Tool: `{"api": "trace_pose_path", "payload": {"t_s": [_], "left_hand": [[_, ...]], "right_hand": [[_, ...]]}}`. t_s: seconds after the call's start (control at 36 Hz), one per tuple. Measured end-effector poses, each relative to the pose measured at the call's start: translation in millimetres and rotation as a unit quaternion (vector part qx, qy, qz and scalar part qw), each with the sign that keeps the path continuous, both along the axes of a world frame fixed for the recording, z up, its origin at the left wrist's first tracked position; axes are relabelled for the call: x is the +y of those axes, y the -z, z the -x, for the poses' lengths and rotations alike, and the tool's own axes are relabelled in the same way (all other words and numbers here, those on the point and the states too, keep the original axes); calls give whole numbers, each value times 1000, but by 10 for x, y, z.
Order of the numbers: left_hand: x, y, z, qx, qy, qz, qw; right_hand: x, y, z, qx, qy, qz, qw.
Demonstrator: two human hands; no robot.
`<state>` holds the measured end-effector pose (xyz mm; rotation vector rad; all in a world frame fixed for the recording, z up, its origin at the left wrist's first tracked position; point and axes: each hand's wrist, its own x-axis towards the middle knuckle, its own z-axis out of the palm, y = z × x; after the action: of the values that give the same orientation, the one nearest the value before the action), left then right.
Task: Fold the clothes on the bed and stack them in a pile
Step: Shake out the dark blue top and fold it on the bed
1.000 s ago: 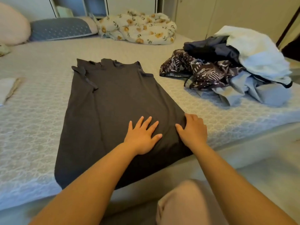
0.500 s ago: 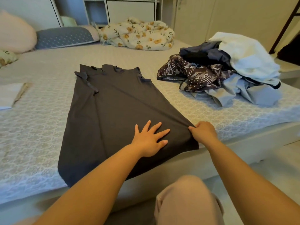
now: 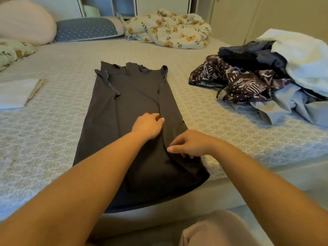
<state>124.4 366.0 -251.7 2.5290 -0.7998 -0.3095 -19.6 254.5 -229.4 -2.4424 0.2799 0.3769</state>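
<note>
The task looks to be at an early stage. One dark grey dress (image 3: 131,110) lies stretched out flat on the bed (image 3: 53,125), with its straps towards the headboard and its hem hanging a little over the near edge of the mattress. Its right side is already turned in over the middle, so a long ridge of cloth runs down the dress. I judge that the lengthwise fold is in work and the crosswise folds are not yet done.

To the left of the dress, well apart from it, a pale folded cloth (image 3: 16,94) lies flat; it may be the start of the pile, but I cannot say this for sure. To the right of the dress, a heap of unfolded clothes (image 3: 262,82) waits: a dark patterned piece, a navy one, a light blue one and a white one on top. So most of the work is left.

Both hands are on the lower half of the dress, at the ridge. The left hand (image 3: 148,126) rests on the cloth just left of the ridge with its fingers bent; whether it pinches the fabric I cannot tell. The right hand (image 3: 190,144) is nearer to the hem, and its thumb and fingers come together on the turned-in edge, so it seems to pinch the fabric there.

At the head of the bed, beyond the dress, lie a floral blanket (image 3: 168,30) and a blue pillow (image 3: 87,29).
</note>
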Motion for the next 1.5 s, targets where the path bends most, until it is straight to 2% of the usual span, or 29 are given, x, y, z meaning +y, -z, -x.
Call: {"api": "trace_pose_path", "payload": {"t_s": [0.06, 0.11, 0.22, 0.33, 0.44, 0.86, 0.97, 1.06, 1.11, 1.17, 1.25, 1.31, 1.36, 1.42, 1.44, 1.5], "left_hand": [[-10, 63, -172, -36, -4, -56, 998], [-59, 141, -353, -58, 0, -100, 993], [-170, 348, -698, -73, 31, -138, 987], [-316, 454, -1139, -106, 65, -125, 984], [-511, 475, -1621, -118, 70, -121, 983], [-1238, 469, -2964, -133, 84, -114, 981], [-1347, 508, -3090, -131, 98, -116, 980], [-1369, 510, -3139, -122, 103, -110, 981], [-1369, 501, -3147, -104, 102, -85, 986], [-1367, 485, -3138, -74, 92, -28, 993], [-1337, 417, -3160, -16, 39, 92, 995], [-1319, 370, -3174, 3, 3, 155, 988], [-1292, 348, -3186, 34, -38, 232, 971], [-1262, 337, -3179, 107, -83, 314, 940], [-1253, 334, -3184, 120, -93, 331, 931], [-1243, 343, -3198, 109, -92, 318, 937]], "right_hand": [[-57, 7, -204, -43, 47, 1, 998], [-194, 68, -433, -104, 144, -21, 984], [-447, 346, -854, -124, 224, 69, 964], [-649, 557, -1306, -173, 238, 106, 950], [-920, 622, -1789, -216, 234, 93, 943], [-1726, 598, -3480, -226, 316, 46, 920], [-1780, 599, -3725, -226, 294, 118, 921], [-1772, 531, -3817, -285, 328, 190, 880], [-1752, 427, -3861, -321, 336, 259, 847], [-1722, 303, -3920, -318, 341, 268, 843], [-1655, 130, -4088, -276, 348, 124, 887], [-1581, 85, -4191, -238, 331, 62, 911], [-1511, 150, -4231, -185, 289, 16, 939], [-1475, 233, -4192, -145, 229, -40, 962], [-1469, 249, -4159, -158, 195, -69, 965], [-1471, 246, -4098, -205, 135, -89, 965]]}}
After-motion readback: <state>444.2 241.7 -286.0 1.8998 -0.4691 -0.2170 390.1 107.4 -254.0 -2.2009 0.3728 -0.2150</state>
